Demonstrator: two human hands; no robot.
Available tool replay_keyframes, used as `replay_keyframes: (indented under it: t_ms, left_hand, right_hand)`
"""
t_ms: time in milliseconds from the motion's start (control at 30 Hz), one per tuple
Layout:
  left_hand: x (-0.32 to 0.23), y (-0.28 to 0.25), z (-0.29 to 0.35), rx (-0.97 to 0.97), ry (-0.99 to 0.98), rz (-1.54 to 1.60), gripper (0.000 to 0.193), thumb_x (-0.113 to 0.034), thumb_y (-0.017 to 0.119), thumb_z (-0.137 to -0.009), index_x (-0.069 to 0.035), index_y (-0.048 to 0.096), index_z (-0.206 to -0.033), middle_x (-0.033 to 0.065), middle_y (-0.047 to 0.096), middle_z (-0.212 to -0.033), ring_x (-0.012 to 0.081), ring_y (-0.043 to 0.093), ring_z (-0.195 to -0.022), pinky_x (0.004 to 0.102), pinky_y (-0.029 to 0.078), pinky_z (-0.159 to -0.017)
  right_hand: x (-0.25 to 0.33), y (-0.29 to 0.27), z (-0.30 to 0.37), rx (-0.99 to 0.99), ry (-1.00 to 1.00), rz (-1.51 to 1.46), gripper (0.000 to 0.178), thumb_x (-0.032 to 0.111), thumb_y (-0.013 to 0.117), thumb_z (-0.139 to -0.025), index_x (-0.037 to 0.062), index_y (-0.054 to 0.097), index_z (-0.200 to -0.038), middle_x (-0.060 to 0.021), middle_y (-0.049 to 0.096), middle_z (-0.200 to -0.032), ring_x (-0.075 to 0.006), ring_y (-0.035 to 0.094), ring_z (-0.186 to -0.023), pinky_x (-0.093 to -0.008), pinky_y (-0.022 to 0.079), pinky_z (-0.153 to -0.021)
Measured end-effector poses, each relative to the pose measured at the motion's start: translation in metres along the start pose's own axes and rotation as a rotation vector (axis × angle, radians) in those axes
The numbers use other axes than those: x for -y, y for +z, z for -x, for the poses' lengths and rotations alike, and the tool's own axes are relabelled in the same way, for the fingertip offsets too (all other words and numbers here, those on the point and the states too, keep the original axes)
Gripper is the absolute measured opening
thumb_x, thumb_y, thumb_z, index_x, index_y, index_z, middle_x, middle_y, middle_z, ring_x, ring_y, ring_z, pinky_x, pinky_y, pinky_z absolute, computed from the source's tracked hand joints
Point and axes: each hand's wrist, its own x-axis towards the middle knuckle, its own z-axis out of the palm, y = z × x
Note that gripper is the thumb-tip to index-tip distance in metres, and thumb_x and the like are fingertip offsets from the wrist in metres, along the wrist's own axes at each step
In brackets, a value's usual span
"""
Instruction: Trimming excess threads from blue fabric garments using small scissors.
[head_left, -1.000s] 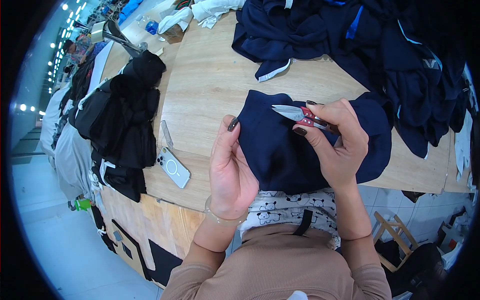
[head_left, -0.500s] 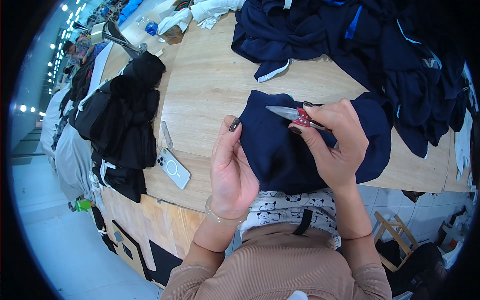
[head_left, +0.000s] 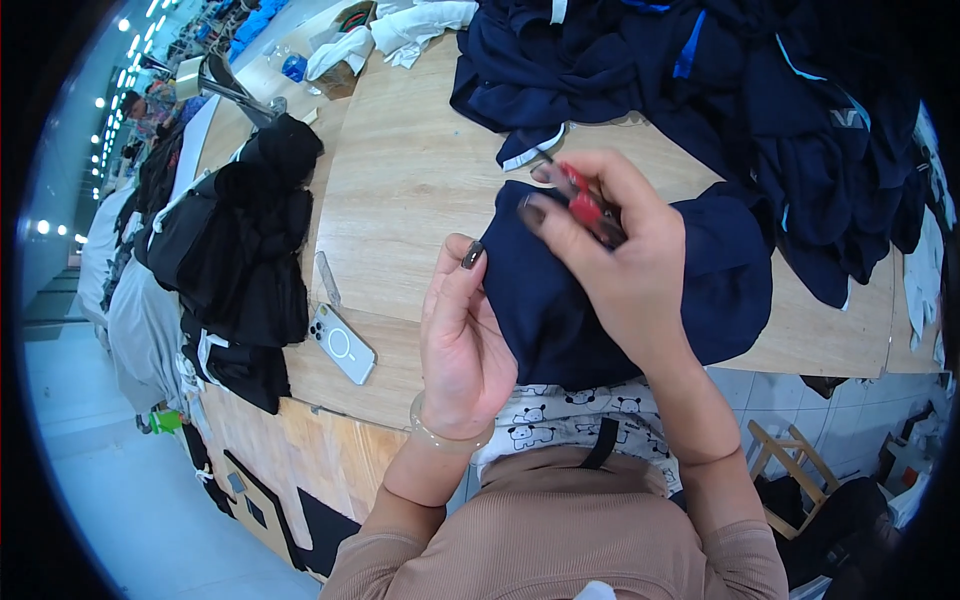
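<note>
A navy blue garment (head_left: pixel 560 320) hangs over the table's near edge in front of me. My left hand (head_left: pixel 462 325) pinches its left edge, thumb on top and the other fingers mostly behind the cloth. Above the garment, my right hand (head_left: pixel 625 240) is closed around small red-handled thread snips (head_left: pixel 583 205). Motion smears the snips, and their blades point up and to the left, toward the far side of the cloth.
Navy garments (head_left: pixel 600 70) are heaped along the far right of the table (head_left: pixel 400 170). Folded black garments (head_left: pixel 235 240) lie at the left. Near them rests a phone (head_left: pixel 343 343). A wooden stool (head_left: pixel 790 470) stands on the floor at the lower right.
My right hand has moved up and left with the snips, turning them so the blades point farther away. My left hand keeps its hold on the garment.
</note>
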Motion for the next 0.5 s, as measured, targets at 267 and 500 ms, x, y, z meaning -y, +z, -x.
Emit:
replay_keyframes:
  t_ms: [267,500]
  left_hand:
    - [-0.005,-0.006,0.0,-0.003,0.003,-0.042,0.026,-0.012,0.037,-0.096,-0.002,0.051,-0.116,0.0135,0.059,-0.118,0.0214,0.056,-0.111,0.0358,0.042,-0.099]
    - [0.001,0.017,-0.001,-0.159,0.016,-0.155,0.005,-0.007,0.042,-0.094,-0.005,0.046,-0.096,0.0063,0.061,-0.096,0.0105,0.06,-0.09,0.0239,0.049,-0.083]
  right_hand:
    - [-0.013,-0.026,-0.018,-0.137,0.225,-0.16,0.007,0.003,0.059,-0.084,-0.001,0.06,-0.089,0.0074,0.045,-0.065,0.0009,0.035,-0.059,-0.0155,0.025,-0.052]
    - [0.007,-0.014,0.002,0.1,0.058,-0.25,0.022,-0.009,0.062,-0.074,-0.0015,0.064,-0.095,0.0028,0.054,-0.078,-0.0032,0.045,-0.066,-0.0153,0.037,-0.061]
